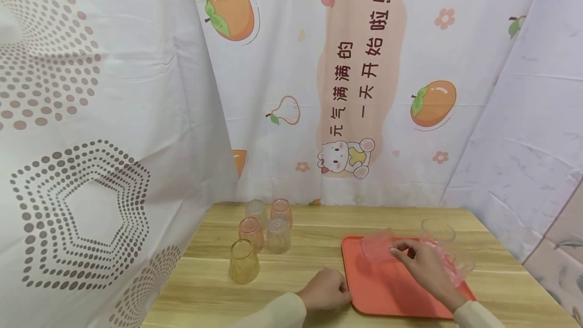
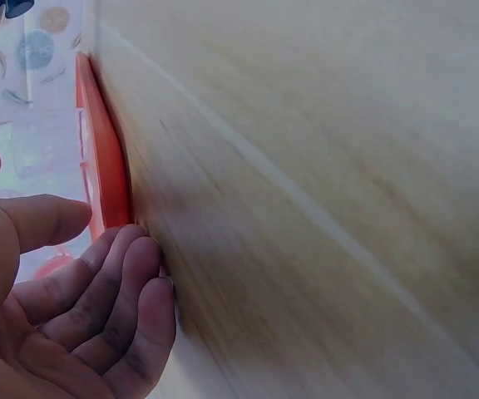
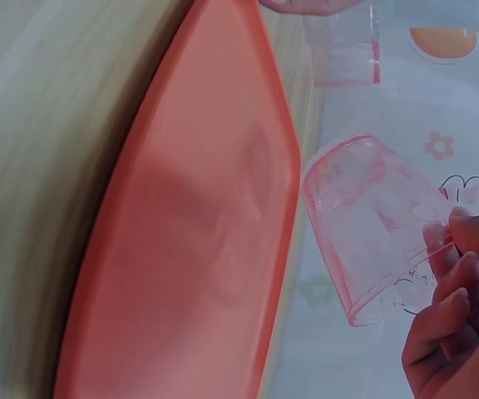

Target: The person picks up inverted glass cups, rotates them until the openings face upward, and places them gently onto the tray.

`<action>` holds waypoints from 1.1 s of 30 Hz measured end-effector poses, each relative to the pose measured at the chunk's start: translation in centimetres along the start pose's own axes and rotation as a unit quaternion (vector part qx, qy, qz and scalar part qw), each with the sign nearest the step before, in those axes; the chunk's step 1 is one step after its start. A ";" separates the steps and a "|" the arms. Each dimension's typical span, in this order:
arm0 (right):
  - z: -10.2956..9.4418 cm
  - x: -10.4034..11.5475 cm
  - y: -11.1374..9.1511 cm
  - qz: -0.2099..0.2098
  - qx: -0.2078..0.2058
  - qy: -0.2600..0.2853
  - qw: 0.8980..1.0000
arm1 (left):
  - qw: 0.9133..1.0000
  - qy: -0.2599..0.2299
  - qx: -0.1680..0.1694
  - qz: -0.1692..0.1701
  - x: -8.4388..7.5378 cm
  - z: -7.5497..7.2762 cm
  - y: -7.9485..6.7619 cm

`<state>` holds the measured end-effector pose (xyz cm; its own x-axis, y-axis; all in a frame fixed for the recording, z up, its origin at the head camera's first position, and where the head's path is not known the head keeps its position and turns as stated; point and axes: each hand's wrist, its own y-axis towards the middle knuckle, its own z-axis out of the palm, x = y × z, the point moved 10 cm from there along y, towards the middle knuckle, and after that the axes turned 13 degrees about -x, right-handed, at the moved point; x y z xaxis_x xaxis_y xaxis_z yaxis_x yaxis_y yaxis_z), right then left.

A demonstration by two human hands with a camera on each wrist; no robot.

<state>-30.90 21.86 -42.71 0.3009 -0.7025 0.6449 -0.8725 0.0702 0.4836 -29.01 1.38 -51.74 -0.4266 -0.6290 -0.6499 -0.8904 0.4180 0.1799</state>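
A red tray (image 1: 387,292) lies on the wooden table. At its left edge is my left hand (image 1: 325,289); in the left wrist view the thumb (image 2: 61,220) and fingers (image 2: 131,274) straddle the tray's rim. My right hand (image 1: 423,267) pinches a transparent pink cup (image 3: 372,233) by its rim, thumb on one side and fingers on the other. The cup is tilted and held over the far part of the tray. Behind the right hand, a pink patterned cup (image 1: 448,266) and a clear cup (image 1: 438,230) show at the tray's right side, partly hidden.
At the left of the table several cups stand upside down: a yellow cup (image 1: 244,263) in front, pink cups and clear cups (image 1: 278,237) behind it. A printed curtain (image 1: 282,65) hangs along the table's back edge, and another curtain (image 1: 114,115) is on the left.
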 end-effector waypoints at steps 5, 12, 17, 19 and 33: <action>-0.4 0.0 0.3 -0.019 -0.005 -0.002 1.000 | 1.000 0.002 -0.003 0.002 -0.2 0.2 0.2; -0.9 0.2 0.7 -0.061 -0.022 -0.018 0.998 | 1.000 0.003 -0.008 -0.021 0.4 0.7 0.1; -1.0 0.7 1.2 -0.112 -0.027 -0.013 0.993 | 1.000 0.009 -0.012 -0.024 0.5 0.8 0.0; -1.1 0.8 1.3 -0.126 -0.031 -0.026 0.991 | 1.000 0.014 -0.013 -0.024 0.6 0.8 -0.1; -1.0 0.0 2.6 -0.171 -0.026 -0.135 0.976 | 0.999 0.022 -0.011 -0.034 0.9 1.0 0.3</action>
<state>-32.79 22.71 -40.91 0.4534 -0.8511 0.2646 -0.7155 -0.1705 0.6775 -29.52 1.58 -53.02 -0.3702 -0.6840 -0.6286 -0.9211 0.3580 0.1529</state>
